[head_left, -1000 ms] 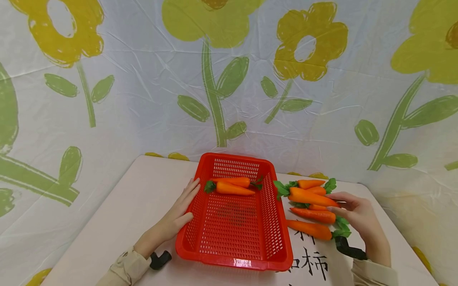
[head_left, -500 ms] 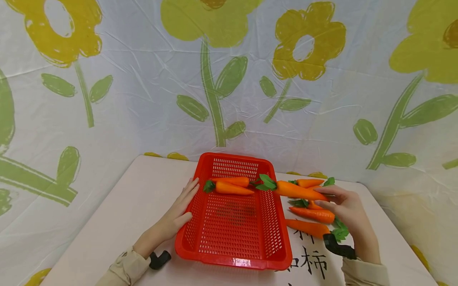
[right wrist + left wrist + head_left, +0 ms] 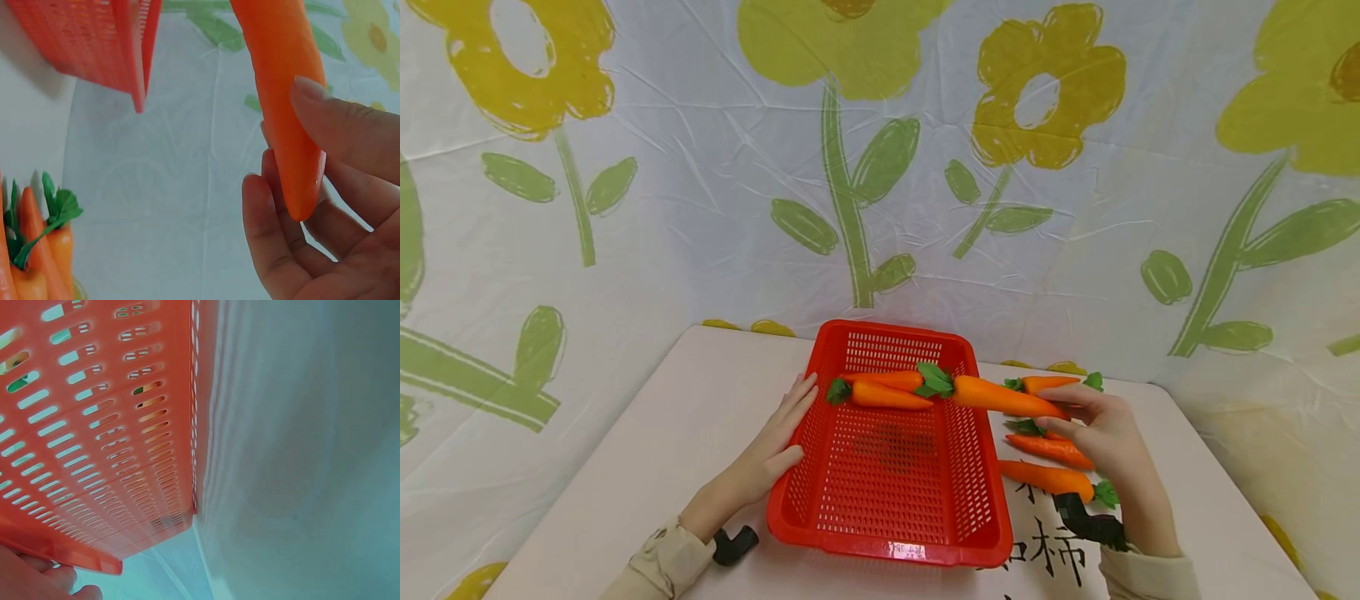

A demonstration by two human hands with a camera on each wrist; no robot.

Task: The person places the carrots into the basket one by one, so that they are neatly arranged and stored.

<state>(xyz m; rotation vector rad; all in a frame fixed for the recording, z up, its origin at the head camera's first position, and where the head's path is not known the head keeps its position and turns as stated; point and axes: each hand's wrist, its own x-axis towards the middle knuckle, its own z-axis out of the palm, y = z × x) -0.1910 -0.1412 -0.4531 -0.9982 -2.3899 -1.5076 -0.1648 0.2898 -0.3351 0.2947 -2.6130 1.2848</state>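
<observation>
In the head view my right hand [image 3: 1097, 425] pinches a carrot [image 3: 1003, 397] near its pointed tip, thumb on one side and fingers on the other. The carrot's green leafy top [image 3: 934, 380] reaches over the right rim of a red plastic basket [image 3: 891, 552]. The right wrist view shows the same carrot [image 3: 284, 94] held between thumb and fingers. My left hand [image 3: 775, 437] rests on the basket's left rim with fingers extended; its fingertips [image 3: 62, 578] appear at that rim in the left wrist view. Two carrots [image 3: 891, 395] lie inside the basket toward the back.
Several more carrots [image 3: 1048, 479] lie on the pale table [image 3: 700, 400] right of the basket, partly behind my right hand. Black written characters [image 3: 1060, 554] mark the surface in front of them. A flower-printed cloth [image 3: 715, 208] hangs behind and around the table.
My right hand has moved left with its carrot, bringing the leafy end from beside the basket to over its inside. My left hand has stayed on the rim.
</observation>
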